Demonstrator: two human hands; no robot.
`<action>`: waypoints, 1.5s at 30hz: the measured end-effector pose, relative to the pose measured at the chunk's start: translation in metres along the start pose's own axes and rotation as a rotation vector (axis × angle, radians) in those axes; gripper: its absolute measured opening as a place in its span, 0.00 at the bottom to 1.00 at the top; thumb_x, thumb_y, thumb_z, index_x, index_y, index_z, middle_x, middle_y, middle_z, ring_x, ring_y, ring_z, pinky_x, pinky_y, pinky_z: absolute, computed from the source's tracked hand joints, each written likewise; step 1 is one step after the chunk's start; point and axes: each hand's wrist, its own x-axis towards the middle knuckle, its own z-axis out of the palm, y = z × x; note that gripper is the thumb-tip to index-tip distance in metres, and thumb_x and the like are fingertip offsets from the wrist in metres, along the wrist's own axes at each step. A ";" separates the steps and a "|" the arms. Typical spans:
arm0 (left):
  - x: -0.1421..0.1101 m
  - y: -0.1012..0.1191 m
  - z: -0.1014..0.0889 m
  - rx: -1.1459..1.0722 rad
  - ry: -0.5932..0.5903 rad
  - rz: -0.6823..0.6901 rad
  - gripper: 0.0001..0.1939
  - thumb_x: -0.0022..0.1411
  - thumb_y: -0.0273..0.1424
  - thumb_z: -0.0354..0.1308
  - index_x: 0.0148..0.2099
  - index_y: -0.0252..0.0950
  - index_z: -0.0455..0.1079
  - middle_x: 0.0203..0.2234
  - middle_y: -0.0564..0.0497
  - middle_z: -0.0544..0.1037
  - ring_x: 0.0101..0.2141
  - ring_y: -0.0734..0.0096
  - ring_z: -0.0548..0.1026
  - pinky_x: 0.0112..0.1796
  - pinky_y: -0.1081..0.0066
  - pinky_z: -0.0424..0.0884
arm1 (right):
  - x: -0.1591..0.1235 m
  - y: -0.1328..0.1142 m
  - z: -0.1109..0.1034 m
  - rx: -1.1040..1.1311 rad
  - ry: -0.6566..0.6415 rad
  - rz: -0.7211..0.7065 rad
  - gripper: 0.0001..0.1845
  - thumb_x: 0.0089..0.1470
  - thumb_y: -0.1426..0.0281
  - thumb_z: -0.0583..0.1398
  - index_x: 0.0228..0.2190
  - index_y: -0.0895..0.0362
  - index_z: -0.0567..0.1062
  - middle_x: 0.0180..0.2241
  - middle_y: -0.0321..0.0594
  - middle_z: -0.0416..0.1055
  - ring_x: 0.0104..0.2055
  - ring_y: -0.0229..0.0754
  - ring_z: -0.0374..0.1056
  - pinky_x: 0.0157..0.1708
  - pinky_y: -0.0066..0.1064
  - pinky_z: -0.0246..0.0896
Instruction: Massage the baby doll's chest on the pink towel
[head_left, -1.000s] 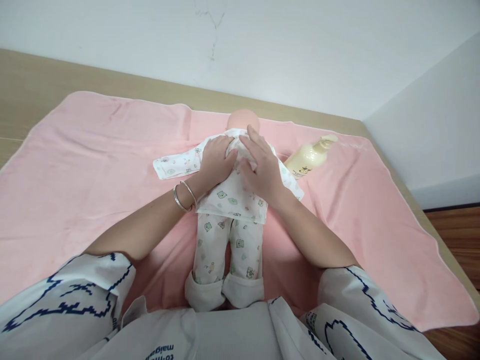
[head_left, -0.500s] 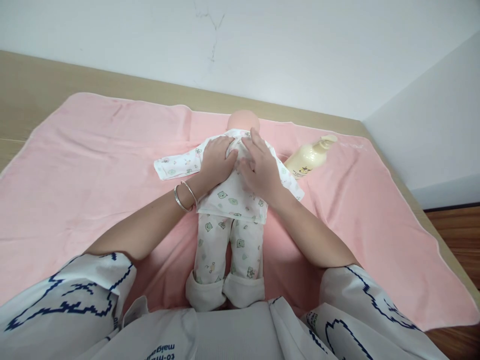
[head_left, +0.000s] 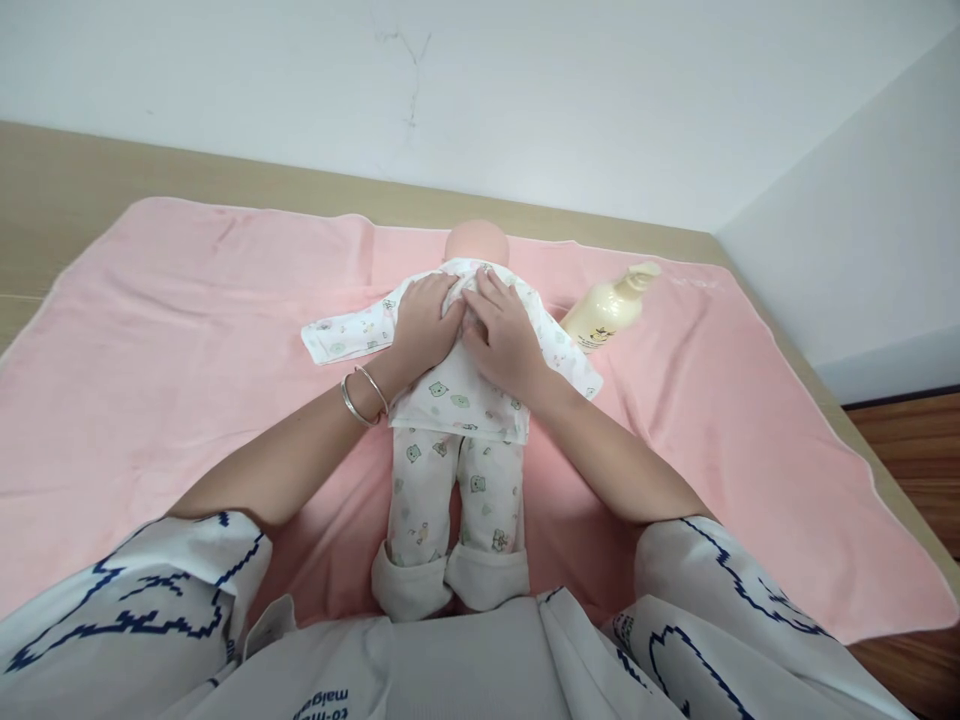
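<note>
A baby doll lies lengthwise in front of me, its bald head [head_left: 478, 243] at the far end. It wears a white printed top [head_left: 465, 398] and matching trousers [head_left: 491, 490] with turned-up white cuffs. My left hand [head_left: 426, 325], below two silver bangles [head_left: 364, 396], rests flat on the upper part of the top. Beside it my right hand [head_left: 506, 335] lies flat on the same cloth, fingers slightly apart. Both hands are open and hold nothing. The doll's face is hidden from me.
A pink blanket [head_left: 187, 360] spreads under the doll over a wooden surface [head_left: 60, 190]. To the right of the doll, a cream pump bottle [head_left: 606, 312] lies on the blanket. A white wall [head_left: 562, 110] rises behind.
My right hand has come down from a slightly raised, blurred pose to rest flat on the top. My left hand stays in place on it. The view has shifted slightly.
</note>
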 end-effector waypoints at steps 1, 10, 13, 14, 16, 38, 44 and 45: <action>0.000 0.000 0.000 -0.008 0.001 0.002 0.22 0.71 0.34 0.46 0.60 0.39 0.74 0.59 0.41 0.81 0.62 0.51 0.75 0.69 0.50 0.67 | -0.001 -0.001 -0.004 0.008 0.041 -0.018 0.30 0.67 0.71 0.52 0.68 0.56 0.71 0.78 0.47 0.55 0.83 0.54 0.46 0.81 0.64 0.41; 0.000 -0.003 0.001 -0.007 0.021 0.000 0.22 0.70 0.35 0.47 0.60 0.40 0.74 0.59 0.43 0.81 0.62 0.53 0.75 0.70 0.51 0.66 | -0.004 -0.008 -0.010 -0.028 0.179 0.028 0.37 0.68 0.72 0.50 0.75 0.59 0.57 0.79 0.45 0.52 0.84 0.51 0.38 0.83 0.54 0.43; 0.001 -0.005 0.002 0.014 0.017 0.028 0.22 0.71 0.36 0.45 0.58 0.40 0.74 0.58 0.42 0.81 0.61 0.53 0.75 0.69 0.51 0.67 | 0.001 -0.009 -0.004 -0.074 -0.055 0.024 0.34 0.67 0.74 0.51 0.72 0.61 0.66 0.77 0.48 0.58 0.83 0.57 0.46 0.82 0.61 0.42; 0.001 -0.006 0.001 0.023 0.010 0.039 0.22 0.72 0.36 0.44 0.58 0.39 0.74 0.58 0.41 0.81 0.61 0.53 0.76 0.69 0.51 0.67 | 0.001 -0.010 -0.005 -0.075 -0.090 0.001 0.33 0.67 0.74 0.50 0.70 0.62 0.68 0.76 0.50 0.60 0.82 0.58 0.48 0.81 0.63 0.42; 0.000 -0.005 -0.001 0.041 -0.014 0.059 0.22 0.72 0.35 0.43 0.58 0.38 0.74 0.57 0.40 0.81 0.60 0.52 0.76 0.68 0.50 0.67 | -0.001 -0.014 -0.009 -0.040 -0.106 -0.084 0.32 0.66 0.75 0.49 0.68 0.61 0.72 0.74 0.49 0.64 0.80 0.56 0.55 0.81 0.62 0.45; 0.035 0.139 0.005 -0.918 -0.523 -0.129 0.24 0.81 0.36 0.43 0.70 0.43 0.69 0.66 0.44 0.76 0.67 0.56 0.77 0.64 0.50 0.79 | 0.003 0.111 -0.149 -0.036 0.591 0.073 0.37 0.77 0.48 0.38 0.72 0.51 0.66 0.72 0.49 0.67 0.76 0.55 0.62 0.76 0.59 0.58; 0.063 0.160 0.022 -1.209 -0.590 -0.428 0.24 0.80 0.30 0.41 0.70 0.32 0.67 0.62 0.37 0.80 0.62 0.59 0.81 0.66 0.56 0.78 | 0.019 0.105 -0.123 0.020 0.383 0.238 0.33 0.77 0.55 0.46 0.66 0.60 0.75 0.68 0.52 0.72 0.72 0.58 0.67 0.73 0.60 0.62; 0.063 0.164 0.020 -1.295 -0.588 -0.493 0.24 0.80 0.29 0.41 0.70 0.31 0.67 0.59 0.37 0.81 0.60 0.59 0.82 0.66 0.57 0.78 | 0.019 0.098 -0.121 0.014 0.371 0.289 0.31 0.76 0.57 0.48 0.64 0.60 0.77 0.67 0.52 0.74 0.71 0.58 0.69 0.71 0.60 0.63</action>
